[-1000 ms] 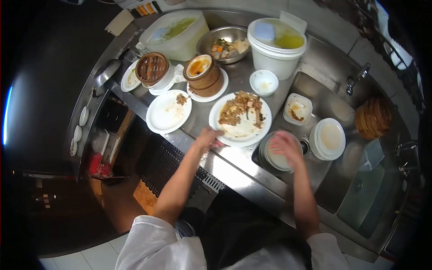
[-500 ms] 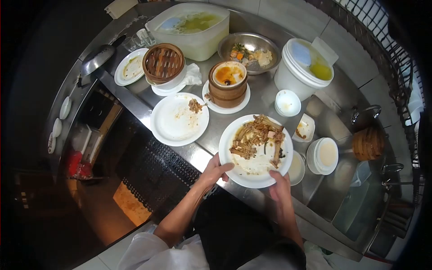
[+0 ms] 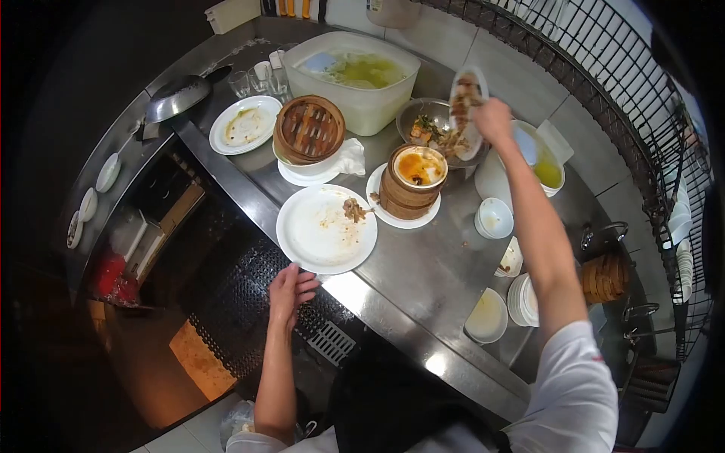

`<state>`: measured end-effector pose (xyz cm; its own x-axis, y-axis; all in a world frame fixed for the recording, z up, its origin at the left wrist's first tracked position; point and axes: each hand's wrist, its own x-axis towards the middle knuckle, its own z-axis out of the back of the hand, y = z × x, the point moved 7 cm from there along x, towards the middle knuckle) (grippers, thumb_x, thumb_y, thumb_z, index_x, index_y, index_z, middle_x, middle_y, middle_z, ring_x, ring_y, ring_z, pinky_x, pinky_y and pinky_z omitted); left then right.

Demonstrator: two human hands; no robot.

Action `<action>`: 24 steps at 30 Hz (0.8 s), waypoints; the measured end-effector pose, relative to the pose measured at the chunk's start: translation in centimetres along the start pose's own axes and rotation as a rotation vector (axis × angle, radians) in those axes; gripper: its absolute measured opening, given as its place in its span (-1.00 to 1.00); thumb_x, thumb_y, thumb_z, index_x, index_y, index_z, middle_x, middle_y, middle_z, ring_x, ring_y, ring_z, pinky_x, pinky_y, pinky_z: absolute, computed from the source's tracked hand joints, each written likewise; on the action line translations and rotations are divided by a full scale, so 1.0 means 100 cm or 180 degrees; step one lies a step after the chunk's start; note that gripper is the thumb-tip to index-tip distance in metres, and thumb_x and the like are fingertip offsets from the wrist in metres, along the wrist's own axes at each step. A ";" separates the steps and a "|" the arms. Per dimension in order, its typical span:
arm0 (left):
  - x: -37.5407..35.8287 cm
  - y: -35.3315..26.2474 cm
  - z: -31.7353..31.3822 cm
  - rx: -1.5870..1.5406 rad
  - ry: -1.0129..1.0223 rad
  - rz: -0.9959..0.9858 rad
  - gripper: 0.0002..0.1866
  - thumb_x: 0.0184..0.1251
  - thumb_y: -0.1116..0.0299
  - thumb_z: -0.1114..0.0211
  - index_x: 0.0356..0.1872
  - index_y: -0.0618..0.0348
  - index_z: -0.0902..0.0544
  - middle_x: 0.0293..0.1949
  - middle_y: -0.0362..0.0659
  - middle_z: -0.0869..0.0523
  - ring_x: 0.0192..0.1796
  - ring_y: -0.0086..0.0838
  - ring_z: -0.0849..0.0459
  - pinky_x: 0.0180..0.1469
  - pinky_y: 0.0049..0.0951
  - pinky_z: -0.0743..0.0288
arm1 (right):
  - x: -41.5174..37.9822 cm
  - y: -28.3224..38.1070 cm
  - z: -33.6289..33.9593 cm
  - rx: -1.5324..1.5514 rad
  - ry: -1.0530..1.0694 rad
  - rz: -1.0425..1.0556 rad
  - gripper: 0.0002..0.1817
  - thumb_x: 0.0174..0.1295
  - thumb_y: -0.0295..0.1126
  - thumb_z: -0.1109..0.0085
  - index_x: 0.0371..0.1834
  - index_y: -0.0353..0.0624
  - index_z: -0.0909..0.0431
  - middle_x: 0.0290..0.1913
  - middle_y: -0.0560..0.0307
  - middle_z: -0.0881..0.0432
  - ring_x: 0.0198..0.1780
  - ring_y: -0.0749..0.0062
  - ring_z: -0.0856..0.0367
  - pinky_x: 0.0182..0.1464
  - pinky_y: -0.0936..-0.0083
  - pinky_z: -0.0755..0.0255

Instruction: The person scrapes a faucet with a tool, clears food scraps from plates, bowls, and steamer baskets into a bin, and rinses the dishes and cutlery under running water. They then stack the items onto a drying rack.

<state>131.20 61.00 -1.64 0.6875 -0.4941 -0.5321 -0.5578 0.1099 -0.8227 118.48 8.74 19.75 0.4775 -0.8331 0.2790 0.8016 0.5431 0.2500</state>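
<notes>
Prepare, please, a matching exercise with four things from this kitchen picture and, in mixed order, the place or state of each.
1. right hand
2. left hand
3. stainless steel bowl
4. rectangular plastic tub

A. contains greenish liquid
B. grips a tilted white plate
C. contains food scraps
D. open, near the rim of a flat-lying plate

Pairs: 1-B; 2-D; 3-C; 4-A

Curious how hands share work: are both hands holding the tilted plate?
No, only the right hand holds the tilted plate; the left hand is beside another plate.
</notes>
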 end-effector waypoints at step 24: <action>-0.015 -0.186 -0.115 0.0389 0.0236 -0.1292 -0.72 0.14 0.44 -0.07 -0.16 0.44 -0.50 -0.56 -0.16 -0.56 -0.74 -0.58 -0.41 -0.78 -0.61 -0.19 | -0.379 -0.180 0.070 0.4887 -0.0787 -0.2617 -0.45 0.06 -0.49 -0.06 0.17 -0.51 -0.31 0.05 -0.24 -0.54 0.03 0.11 -0.59 0.10 0.32 -0.47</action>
<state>135.19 49.79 16.74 0.8020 -0.5786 -0.1481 -0.1866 -0.0071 -0.9824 83.40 31.29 11.20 -0.0178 -0.9621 -0.2721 -0.3180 -0.2526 0.9138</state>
